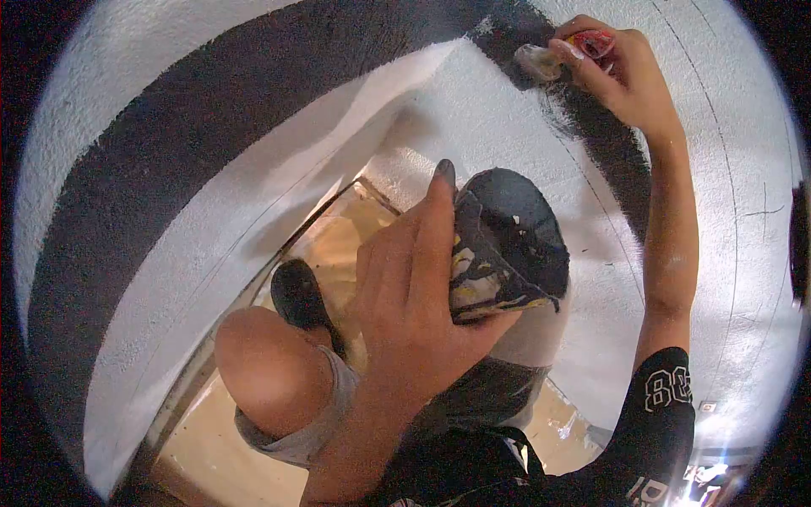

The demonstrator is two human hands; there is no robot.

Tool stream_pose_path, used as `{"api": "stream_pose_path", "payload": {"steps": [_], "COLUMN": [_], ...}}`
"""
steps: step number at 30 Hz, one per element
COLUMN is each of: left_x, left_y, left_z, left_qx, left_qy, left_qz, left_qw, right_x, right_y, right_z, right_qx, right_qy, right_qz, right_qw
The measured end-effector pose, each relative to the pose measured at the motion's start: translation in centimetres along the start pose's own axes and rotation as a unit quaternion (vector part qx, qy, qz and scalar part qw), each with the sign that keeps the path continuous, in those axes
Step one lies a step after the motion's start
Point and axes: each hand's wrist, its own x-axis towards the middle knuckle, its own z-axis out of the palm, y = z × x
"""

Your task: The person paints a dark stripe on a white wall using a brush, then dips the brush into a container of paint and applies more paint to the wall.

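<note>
My left hand (401,287) is wrapped round a small paint-smeared container (490,275), with dark paint (515,207) inside. A fingertip of this hand is stained black. Up at the top right, my right hand (612,72) grips a paintbrush (541,62) with something red at its handle end. The brush head touches the black painted band (583,110) on the white textured wall (515,127). Its bristles are partly blurred, and my fingers cover much of the handle.
A wide black curved band (160,144) sweeps across the wall on the left. Thin pencil lines mark the wall at right. Below are my bent knee (270,372), a dark shoe (297,291) and a yellowish floor (228,439). A small wall fitting (708,406) sits at lower right.
</note>
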Motion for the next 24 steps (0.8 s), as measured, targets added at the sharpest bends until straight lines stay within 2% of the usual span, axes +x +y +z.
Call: {"api": "stream_pose_path", "payload": {"steps": [2,3,5,6,8,11,15,20,24], "left_x": [0.0,0.0,0.0,0.0,0.0,0.0,0.0,0.1,0.1], "left_y": [0.0,0.0,0.0,0.0,0.0,0.0,0.0,-0.1,0.0], "left_z": [0.0,0.1,0.0,-0.1,-0.2,-0.3,-0.2,-0.2,-0.4], "left_qx": [-0.002,-0.001,0.001,-0.001,-0.004,-0.003,-0.002,0.0,-0.003], "left_qy": [-0.004,0.0,0.004,0.004,0.005,0.005,-0.003,-0.004,-0.009], "left_qz": [-0.003,-0.003,-0.003,-0.002,-0.003,-0.002,-0.007,-0.004,-0.01], "left_qw": [1.0,1.0,1.0,1.0,1.0,1.0,1.0,1.0,1.0], "right_x": [0.0,0.0,0.2,0.0,-0.3,-0.2,0.1,0.4,0.1], "right_y": [1.2,1.3,1.4,1.1,0.5,0.6,-0.3,-0.2,-0.7], "right_z": [0.4,0.2,-0.1,-0.4,-1.0,-1.1,-0.3,0.0,-0.3], "right_qx": [-0.038,-0.037,-0.079,-0.077,-0.006,0.02,0.044,-0.039,-0.048], "right_qy": [0.069,0.069,0.065,0.065,0.038,0.056,0.038,0.036,0.023], "right_qz": [-0.106,-0.107,-0.166,-0.167,-0.038,-0.072,-0.043,-0.093,-0.084], "right_qw": [0.991,0.991,0.981,0.981,0.999,0.996,0.997,0.994,0.995]}}
